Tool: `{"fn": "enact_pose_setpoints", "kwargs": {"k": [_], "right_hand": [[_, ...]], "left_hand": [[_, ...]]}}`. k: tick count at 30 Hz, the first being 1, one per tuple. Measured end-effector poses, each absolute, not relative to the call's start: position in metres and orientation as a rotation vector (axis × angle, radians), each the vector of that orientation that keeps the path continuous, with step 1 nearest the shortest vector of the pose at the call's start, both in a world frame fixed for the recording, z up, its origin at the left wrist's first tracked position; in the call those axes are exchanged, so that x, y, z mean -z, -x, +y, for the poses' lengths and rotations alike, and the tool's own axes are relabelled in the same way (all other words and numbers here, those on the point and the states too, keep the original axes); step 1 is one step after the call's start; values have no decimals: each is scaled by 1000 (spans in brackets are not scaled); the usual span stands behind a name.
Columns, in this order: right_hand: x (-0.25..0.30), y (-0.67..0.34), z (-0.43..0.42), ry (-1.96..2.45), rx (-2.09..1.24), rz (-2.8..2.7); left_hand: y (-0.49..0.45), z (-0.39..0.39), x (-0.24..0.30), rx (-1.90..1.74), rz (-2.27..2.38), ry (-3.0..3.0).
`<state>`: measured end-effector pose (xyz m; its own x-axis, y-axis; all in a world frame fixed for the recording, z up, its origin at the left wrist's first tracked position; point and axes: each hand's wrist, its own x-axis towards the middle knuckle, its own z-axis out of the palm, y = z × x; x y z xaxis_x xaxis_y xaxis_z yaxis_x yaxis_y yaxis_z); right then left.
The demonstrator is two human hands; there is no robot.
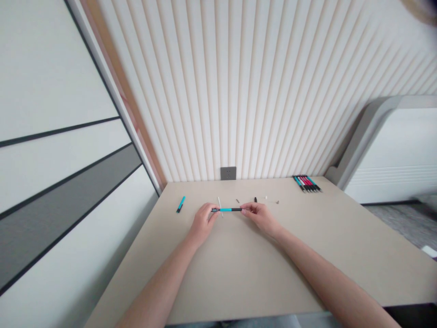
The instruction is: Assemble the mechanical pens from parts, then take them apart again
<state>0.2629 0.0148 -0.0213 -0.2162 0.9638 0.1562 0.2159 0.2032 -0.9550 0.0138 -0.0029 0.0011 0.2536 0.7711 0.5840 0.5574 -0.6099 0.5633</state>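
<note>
Blue-and-black pen (226, 210), left fingers (213, 217) and right fingers (248, 212) pinching its ends, white stick (219, 202) lying near left fingers.

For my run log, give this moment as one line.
left hand: holds blue pen | right hand: same pen, other end | table: white rod, pen row

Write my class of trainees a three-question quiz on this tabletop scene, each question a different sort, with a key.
1. True or false: the left hand and the right hand hold opposite ends of a slim blue-and-black pen.
2. Where does the row of multicoloured pens with black grips lie on the beige tabletop?
(a) left of both hands
(b) near the back right corner
(c) between the hands
3. What lies on the tabletop, farther left than the left hand?

Key: 1. True. 2. b. 3. A short blue-and-black pen part.
</note>
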Motion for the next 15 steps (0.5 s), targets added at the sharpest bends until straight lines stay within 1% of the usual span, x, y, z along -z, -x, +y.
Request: {"fn": "enact_pose_setpoints", "kwargs": {"k": [7, 15], "right_hand": [[10, -260, 6, 1156, -1063, -1738], [19, -275, 20, 1187, -984, -1703]], "left_hand": [[-14, -2, 2, -1240, 1200, -2301], [-10, 2, 2, -1286, 1229, -2295]]}}
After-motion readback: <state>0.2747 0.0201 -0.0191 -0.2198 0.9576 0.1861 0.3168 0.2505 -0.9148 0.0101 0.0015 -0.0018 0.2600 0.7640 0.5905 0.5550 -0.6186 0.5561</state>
